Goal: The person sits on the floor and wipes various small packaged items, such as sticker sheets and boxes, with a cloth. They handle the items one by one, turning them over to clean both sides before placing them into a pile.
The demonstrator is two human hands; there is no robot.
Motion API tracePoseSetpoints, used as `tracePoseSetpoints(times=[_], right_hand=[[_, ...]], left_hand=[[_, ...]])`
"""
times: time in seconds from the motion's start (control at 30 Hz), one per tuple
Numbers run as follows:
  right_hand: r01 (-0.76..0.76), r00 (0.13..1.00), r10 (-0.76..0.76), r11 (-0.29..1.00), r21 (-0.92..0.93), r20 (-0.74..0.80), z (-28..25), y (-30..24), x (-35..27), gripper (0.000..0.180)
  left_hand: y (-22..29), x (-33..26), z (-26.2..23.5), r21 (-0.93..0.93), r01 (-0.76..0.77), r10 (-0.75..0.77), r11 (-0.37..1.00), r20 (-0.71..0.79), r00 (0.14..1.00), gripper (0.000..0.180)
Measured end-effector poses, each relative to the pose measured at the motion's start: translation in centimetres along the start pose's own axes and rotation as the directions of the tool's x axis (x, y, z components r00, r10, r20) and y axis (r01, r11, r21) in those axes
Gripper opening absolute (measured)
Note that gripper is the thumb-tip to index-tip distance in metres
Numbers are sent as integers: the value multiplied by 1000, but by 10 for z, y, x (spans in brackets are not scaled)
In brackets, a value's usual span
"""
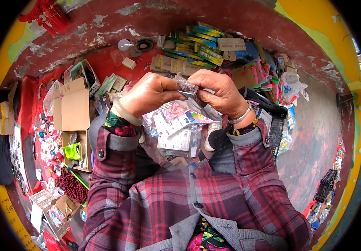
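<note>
A small grey, fuzzy piece (184, 85) is stretched between my two hands in the upper middle of the head view; its kind cannot be told. My left hand (150, 94) pinches its left end, fingers closed. At the other end, my right hand (221, 91) grips it between thumb and fingers. Both wrists wear bangles. Just under the hands lies a pile of clear plastic packets and printed cards (176, 125), between my legs. Part of a packet shows right beneath my fingers; whether I also hold it cannot be told.
On my left stand an open cardboard box (75, 142) with a bright green item, a plastic basket (86, 73) and a heap of dark red beads (71, 186). Ahead are stacked yellow-green boxes (199, 44) by the wall. A black crate (275, 129) sits to my right.
</note>
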State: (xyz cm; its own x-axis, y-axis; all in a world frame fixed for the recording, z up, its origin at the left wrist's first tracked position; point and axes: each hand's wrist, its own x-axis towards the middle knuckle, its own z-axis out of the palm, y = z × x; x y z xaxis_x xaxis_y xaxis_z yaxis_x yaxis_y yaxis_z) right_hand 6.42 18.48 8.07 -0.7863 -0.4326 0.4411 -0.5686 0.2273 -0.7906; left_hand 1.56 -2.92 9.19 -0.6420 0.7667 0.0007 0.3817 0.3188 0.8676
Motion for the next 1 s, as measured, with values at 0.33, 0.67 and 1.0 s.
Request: tracePoseSetpoints(times=[0.33,0.67,1.0], right_hand=[[55,993,-79,969,-240,-91,7,-15,-3,17],[127,963,-188,948,-291,-194,7,-33,-5,21],[537,583,114,690,486,-805,-118,-14,-74,44]], left_hand=[[-8,0,3,-229,-3,15,973,53,999,19],[-4,-4,3,-237,-97,109,967,36,993,18],[-30,-30,-36,-460,30,-98,887,-124,987,17]])
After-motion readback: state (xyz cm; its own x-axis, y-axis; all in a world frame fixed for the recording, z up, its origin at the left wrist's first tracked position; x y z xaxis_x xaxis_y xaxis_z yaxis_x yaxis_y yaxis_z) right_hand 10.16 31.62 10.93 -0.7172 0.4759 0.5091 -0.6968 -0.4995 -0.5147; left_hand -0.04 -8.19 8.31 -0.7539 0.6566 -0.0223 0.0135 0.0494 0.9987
